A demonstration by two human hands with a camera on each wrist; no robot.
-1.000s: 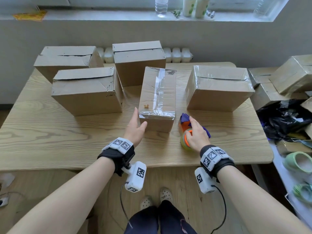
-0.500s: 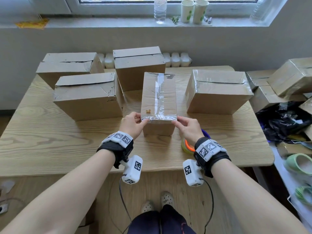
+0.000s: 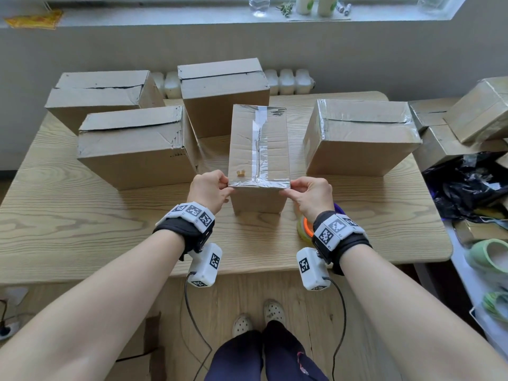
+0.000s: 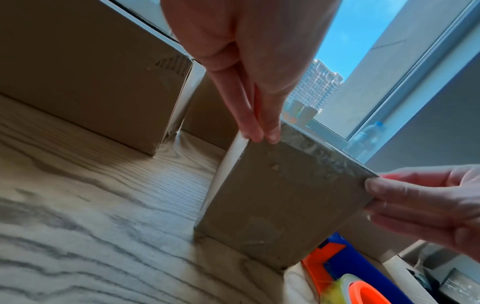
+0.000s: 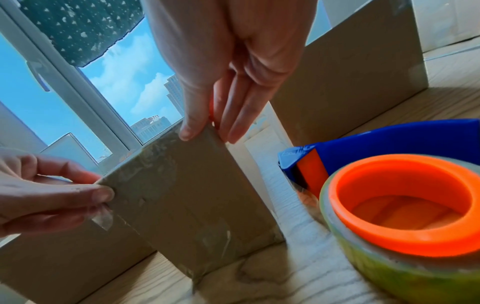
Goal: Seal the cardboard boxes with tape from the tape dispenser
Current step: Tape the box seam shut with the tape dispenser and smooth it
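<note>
Hands first: the left hand (image 3: pixel 210 189) and right hand (image 3: pixel 312 194) each pinch a near top corner of the narrow box (image 3: pixel 258 149) mid-table, fingertips on the tape band (image 3: pixel 259 185) across its near edge — smoothing it down, I judge. The dispenser (image 5: pixel 400 203) lies unheld by the right wrist. Three boxes (image 3: pixel 132 144) at left look untaped — next calls for freeing a hand and retaking the dispenser.
</note>
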